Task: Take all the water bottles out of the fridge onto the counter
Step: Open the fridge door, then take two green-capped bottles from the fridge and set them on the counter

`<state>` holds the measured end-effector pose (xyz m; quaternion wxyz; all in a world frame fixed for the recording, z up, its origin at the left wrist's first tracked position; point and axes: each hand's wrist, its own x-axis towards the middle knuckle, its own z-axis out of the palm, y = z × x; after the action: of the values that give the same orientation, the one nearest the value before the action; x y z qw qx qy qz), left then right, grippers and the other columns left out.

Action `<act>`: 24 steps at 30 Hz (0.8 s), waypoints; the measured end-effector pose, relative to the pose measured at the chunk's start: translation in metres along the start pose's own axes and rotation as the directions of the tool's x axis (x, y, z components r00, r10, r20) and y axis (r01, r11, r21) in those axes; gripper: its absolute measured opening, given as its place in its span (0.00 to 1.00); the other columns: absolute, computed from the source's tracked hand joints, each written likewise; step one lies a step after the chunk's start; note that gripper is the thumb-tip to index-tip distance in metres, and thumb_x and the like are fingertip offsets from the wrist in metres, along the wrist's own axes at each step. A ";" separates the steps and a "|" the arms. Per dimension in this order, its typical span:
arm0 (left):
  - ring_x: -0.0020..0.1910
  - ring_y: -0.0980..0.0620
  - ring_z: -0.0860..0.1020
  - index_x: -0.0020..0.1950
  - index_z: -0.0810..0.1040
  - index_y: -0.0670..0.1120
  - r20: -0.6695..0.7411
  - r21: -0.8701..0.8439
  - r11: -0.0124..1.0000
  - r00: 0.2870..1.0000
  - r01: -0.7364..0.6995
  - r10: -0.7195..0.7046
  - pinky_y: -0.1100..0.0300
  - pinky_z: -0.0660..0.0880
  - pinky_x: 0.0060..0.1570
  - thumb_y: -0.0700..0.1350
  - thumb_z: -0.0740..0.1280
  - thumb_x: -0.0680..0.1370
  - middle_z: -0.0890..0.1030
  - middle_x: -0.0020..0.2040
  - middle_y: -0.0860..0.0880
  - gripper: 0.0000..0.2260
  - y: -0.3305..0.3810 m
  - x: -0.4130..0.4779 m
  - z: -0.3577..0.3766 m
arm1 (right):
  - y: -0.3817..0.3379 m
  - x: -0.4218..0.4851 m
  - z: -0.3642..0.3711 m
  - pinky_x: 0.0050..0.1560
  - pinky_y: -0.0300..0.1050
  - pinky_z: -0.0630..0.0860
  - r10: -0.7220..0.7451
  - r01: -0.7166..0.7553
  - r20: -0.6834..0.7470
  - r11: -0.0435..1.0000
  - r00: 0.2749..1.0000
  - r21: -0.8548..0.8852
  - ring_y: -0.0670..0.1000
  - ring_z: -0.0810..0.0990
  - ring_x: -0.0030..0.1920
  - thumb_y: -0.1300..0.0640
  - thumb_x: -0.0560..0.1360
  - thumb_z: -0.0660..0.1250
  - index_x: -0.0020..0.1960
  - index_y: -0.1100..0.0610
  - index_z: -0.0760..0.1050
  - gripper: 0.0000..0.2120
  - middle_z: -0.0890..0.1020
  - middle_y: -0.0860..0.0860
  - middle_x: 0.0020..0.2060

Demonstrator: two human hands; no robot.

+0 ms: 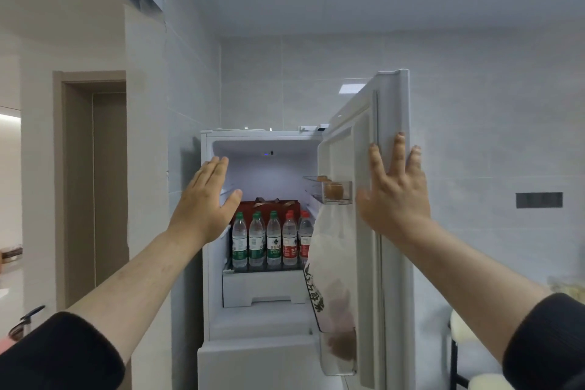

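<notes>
inside the open fridge, five water bottles stand in a row.

What the fridge kept from view

The rightmost of five water bottles was half covered by a white bag on the door, and the labels were too small to read. A red bag behind the row showed only its top. The left hand covered the upper left wall. Brown things in the lowest door bin were blurred. The fridge's base ran off the bottom edge.
</notes>
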<state>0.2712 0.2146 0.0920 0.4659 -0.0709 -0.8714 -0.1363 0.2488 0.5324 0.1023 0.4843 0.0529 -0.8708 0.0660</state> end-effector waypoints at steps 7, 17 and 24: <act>0.80 0.51 0.50 0.81 0.53 0.47 0.032 -0.025 1.000 0.999 -0.008 0.008 0.56 0.47 0.76 0.58 0.52 0.76 0.53 0.81 0.47 0.34 0.002 0.005 0.003 | 0.007 0.005 0.019 0.74 0.67 0.45 -0.137 0.133 -0.008 0.972 0.991 -0.192 0.67 0.52 0.77 0.52 0.73 0.59 0.75 0.62 0.65 0.32 0.56 0.67 0.76; 0.80 0.50 0.50 0.81 0.53 0.47 0.046 0.028 0.999 0.999 -0.015 0.014 0.57 0.47 0.74 0.59 0.53 0.77 0.53 0.81 0.47 0.34 -0.012 0.010 0.008 | -0.021 0.007 0.021 0.76 0.67 0.44 -0.236 0.240 0.043 0.962 0.971 -0.127 0.66 0.49 0.78 0.50 0.70 0.47 0.76 0.59 0.61 0.35 0.54 0.66 0.77; 0.80 0.51 0.48 0.81 0.51 0.48 0.060 0.022 1.000 0.998 0.000 -0.001 0.58 0.45 0.73 0.56 0.59 0.81 0.51 0.82 0.49 0.32 -0.024 0.001 0.014 | -0.045 0.004 0.039 0.78 0.54 0.51 -0.227 0.147 0.204 0.926 0.952 0.347 0.56 0.49 0.79 0.45 0.79 0.57 0.78 0.53 0.56 0.30 0.54 0.56 0.79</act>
<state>0.2536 0.1958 0.0808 0.4404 -0.0695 -0.8864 -0.1248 0.2212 0.4815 0.0883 0.3637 0.2237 -0.8907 0.1563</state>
